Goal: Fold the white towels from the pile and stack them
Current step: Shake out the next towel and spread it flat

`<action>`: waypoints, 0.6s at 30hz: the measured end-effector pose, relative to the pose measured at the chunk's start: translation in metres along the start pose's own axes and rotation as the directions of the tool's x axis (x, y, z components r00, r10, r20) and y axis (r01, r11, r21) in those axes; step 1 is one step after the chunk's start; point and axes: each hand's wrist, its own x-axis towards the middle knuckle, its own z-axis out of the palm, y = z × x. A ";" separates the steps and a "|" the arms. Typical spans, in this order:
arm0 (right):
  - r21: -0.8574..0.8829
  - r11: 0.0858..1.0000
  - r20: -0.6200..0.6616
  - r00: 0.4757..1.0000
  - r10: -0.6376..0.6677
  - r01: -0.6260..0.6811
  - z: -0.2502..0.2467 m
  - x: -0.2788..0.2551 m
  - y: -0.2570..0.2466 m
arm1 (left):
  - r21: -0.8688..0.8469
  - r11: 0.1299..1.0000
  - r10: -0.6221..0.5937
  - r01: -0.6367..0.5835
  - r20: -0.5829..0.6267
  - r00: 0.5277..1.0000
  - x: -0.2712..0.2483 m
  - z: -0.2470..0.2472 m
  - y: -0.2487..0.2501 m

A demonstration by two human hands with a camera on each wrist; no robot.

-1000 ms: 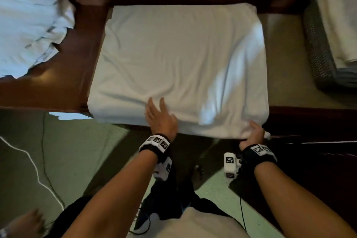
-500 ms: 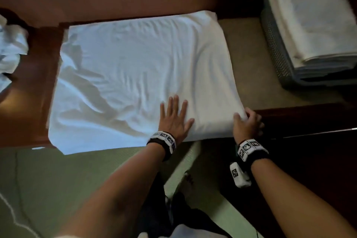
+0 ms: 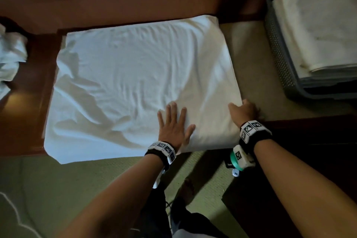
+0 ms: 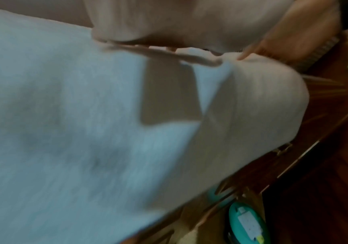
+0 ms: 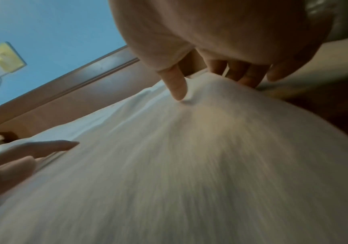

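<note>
Towel point(image 3: 135, 83), limp, light and creased, lies spread on the wooden surface point(image 3: 29, 102); in the head view the left hand point(image 3: 173, 123) presses flat at 6 o'clock, the right hand point(image 3: 242, 112) grasps the 4 o'clock corner. The left wrist view is blurred. In the right wrist view the thumb point(image 5: 176, 82) and fingers pinch that corner, which looks like the best hold.

Left hand point(image 3: 173, 125) presses flat on the towel point(image 3: 135, 83); right hand point(image 3: 244, 111) grips its corner.

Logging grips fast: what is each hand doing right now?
Left hand: open, pressing flat on the white towel.
Right hand: fingers curled, gripping the towel's near right corner.
</note>
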 end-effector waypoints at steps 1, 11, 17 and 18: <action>0.010 1.000 0.034 0.999 -0.008 0.007 -0.001 0.003 -0.009 | -0.008 1.000 -0.012 0.012 0.013 1.000 0.001 -0.004 0.003; 0.018 0.997 0.170 0.983 -0.073 0.071 -0.010 0.073 -0.093 | 0.013 1.000 0.014 -0.015 0.102 0.995 0.074 -0.053 0.003; 0.082 0.996 0.077 0.997 0.014 -0.021 -0.008 0.135 -0.144 | 0.044 0.998 0.043 -0.047 0.097 0.994 0.149 -0.074 -0.010; 0.104 0.994 0.105 0.994 0.018 -0.029 -0.005 0.146 -0.152 | 0.042 0.998 0.048 -0.053 0.100 0.994 0.161 -0.077 -0.011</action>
